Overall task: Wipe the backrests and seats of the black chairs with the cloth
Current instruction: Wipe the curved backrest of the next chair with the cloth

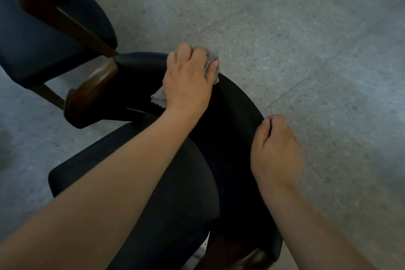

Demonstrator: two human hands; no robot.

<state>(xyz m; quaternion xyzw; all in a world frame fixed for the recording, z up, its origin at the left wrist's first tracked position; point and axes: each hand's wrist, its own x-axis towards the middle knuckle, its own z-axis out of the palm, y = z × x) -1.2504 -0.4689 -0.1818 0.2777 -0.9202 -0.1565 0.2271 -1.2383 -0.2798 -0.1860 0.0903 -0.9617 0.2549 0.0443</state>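
Observation:
A black chair stands below me, its curved backrest arching from upper left to lower right and its seat under my arms. My left hand presses a grey cloth onto the top of the backrest; cloth corners show beside the fingers and under the wrist. My right hand rests on the backrest's outer edge further right, fingers curled on the rim.
A second dark chair with brown wooden frame stands at the upper left, nearly touching the first chair's wooden armrest. Grey speckled floor spreads to the right and behind the backrest.

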